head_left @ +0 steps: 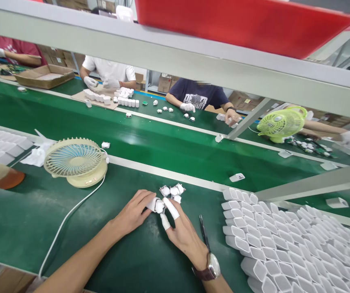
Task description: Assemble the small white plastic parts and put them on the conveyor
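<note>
My left hand (134, 211) is closed around a small white plastic housing (152, 203), its open end facing right. At that opening sits a small white part (159, 206), pinched between the thumb and index finger of my right hand (183, 235). Both those fingertips wear white covers. How deep the part sits in the housing I cannot tell. Just beyond my fingers lies a little cluster of similar white parts (175, 190). Black tweezers (203, 230) rest on the green table (122, 260), to the right of my right hand.
Many white housings (272, 236) stand in rows at the right. A beige fan (75, 160) with a white cable occupies the left, near a bottle (0, 176). Behind runs a green conveyor belt (162, 142); co-workers sit across it. Overhead, a shelf carries a red bin (238, 26).
</note>
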### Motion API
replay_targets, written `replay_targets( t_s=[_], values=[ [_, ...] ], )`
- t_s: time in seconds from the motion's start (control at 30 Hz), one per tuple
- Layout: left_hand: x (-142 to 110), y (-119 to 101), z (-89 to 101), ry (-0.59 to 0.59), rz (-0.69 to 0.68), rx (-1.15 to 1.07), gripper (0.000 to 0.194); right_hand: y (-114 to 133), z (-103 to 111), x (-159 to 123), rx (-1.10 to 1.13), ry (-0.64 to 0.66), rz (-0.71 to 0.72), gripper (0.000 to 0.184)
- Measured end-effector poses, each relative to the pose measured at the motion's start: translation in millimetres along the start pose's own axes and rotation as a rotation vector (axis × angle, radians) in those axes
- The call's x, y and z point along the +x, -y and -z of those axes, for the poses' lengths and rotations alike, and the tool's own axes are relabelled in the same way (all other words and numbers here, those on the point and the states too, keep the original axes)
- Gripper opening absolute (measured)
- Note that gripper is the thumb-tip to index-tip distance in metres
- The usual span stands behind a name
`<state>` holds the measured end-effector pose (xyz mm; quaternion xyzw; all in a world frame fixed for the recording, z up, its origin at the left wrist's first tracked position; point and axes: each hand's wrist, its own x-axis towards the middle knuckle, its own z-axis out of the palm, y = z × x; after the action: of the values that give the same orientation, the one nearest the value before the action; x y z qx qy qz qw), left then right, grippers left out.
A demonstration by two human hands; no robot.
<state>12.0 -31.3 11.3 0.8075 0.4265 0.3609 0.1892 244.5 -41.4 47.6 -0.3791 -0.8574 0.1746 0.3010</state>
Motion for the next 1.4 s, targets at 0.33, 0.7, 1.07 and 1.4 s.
replay_targets(
  t_s=[0.33,0.7,1.07,1.4],
  values=[
    [1,1,0.0,-0.008,-0.013,-0.009,0.044,-2,-5,-2,-0.01,-0.037,0.042,0.067],
    [-1,-4,0.9,0.037,0.042,-0.064,0.043,-8,-8,-3,0.042,-0.027,0.048,0.066],
    [1,-15,4.3,0.174,0.033,-0.186,0.048,-10,-4,-2,0.205,-0.003,-0.061,0.049],
    [-8,0,-0.3,0.14,0.131,-0.121,0.024,-15,-9,-6,0.155,0.028,-0.007,0.042]
  ],
)
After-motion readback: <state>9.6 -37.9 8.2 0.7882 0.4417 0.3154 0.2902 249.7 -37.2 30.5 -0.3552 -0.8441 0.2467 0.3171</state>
